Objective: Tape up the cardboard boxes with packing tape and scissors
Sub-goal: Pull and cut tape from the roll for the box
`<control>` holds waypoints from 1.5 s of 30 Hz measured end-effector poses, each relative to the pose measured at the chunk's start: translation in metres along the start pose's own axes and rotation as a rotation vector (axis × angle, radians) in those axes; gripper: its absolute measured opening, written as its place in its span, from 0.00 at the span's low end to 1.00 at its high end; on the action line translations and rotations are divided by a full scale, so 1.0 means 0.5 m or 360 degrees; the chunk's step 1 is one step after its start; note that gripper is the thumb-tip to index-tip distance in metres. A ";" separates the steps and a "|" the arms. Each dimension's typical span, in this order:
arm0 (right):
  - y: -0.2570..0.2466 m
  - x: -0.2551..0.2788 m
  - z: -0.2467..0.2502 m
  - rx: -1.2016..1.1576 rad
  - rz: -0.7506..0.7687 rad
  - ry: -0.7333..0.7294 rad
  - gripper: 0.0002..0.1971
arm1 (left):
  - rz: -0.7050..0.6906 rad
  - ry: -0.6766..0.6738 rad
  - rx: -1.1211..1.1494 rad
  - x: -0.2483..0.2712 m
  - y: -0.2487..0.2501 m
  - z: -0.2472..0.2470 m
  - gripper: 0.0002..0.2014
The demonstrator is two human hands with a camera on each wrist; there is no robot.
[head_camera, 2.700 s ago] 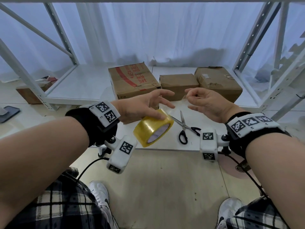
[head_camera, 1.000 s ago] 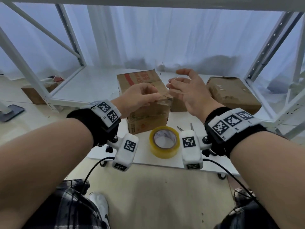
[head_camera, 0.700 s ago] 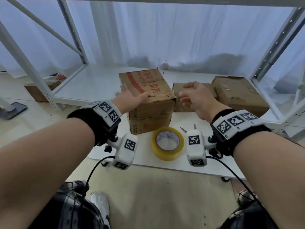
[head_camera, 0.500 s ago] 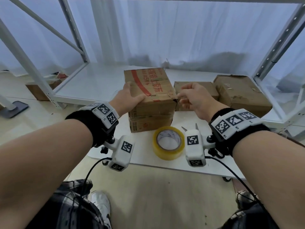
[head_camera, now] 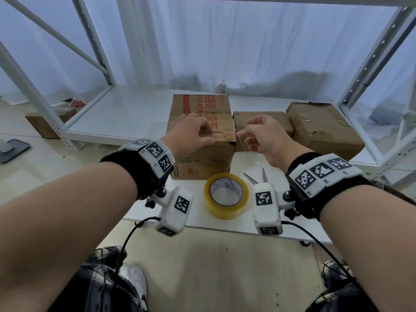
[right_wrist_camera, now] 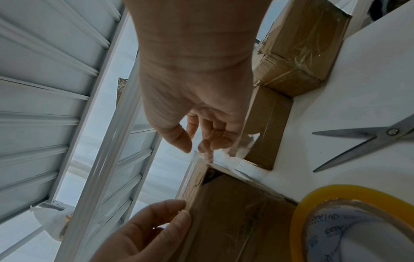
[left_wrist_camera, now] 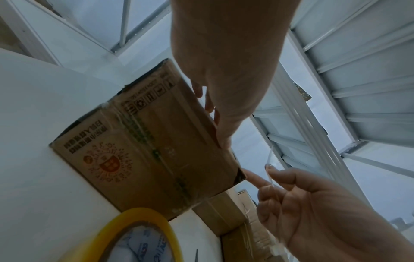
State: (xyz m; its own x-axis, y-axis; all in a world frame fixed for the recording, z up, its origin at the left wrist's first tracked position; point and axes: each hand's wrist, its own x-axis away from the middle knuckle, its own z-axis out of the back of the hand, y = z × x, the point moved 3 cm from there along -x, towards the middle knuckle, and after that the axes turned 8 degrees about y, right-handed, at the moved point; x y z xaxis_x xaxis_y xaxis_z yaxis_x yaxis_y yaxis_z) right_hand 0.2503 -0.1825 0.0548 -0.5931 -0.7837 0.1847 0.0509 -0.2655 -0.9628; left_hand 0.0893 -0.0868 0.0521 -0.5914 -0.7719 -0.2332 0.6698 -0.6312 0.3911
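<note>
Since I set the tape roll (head_camera: 226,195) down at frame centre, my left hand (head_camera: 191,134) presses the printed box (head_camera: 202,122) while my right hand (head_camera: 262,136) pinches a clear strip (left_wrist_camera: 270,170); sealing has begun.

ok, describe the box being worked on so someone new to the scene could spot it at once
Start at the white shelf board inside the metal rack, where three cardboard boxes sit in a row. The one meant is the leftmost box, just behind the yellow tape roll. It is the tallest of the three, the only one with red printing on top, and the left hand rests on it.
</note>
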 end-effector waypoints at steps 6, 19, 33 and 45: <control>-0.005 -0.005 0.002 -0.0036 0.0058 0.0038 0.11 | 0.0015 -0.0028 0.0234 -0.005 -0.010 0.002 0.10; -0.060 0.029 -0.057 -0.0576 0.0294 -0.0046 0.12 | 0.0458 -0.0362 0.1434 0.035 0.011 0.046 0.13; -0.041 0.013 -0.037 -0.0374 0.0420 0.0371 0.06 | 0.0759 -0.0221 0.1605 0.033 -0.012 0.071 0.03; -0.021 0.019 -0.052 -0.0932 0.0225 0.0431 0.12 | 0.0537 0.0165 0.1039 0.008 0.018 0.092 0.08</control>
State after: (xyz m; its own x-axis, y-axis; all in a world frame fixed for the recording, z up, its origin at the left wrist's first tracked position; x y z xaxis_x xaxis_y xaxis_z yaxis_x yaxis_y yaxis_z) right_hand 0.2236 -0.1724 0.0617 -0.7979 -0.5992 0.0660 -0.2570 0.2390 -0.9364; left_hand 0.0726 -0.0920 0.0956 -0.3338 -0.9395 -0.0768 0.3850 -0.2103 0.8986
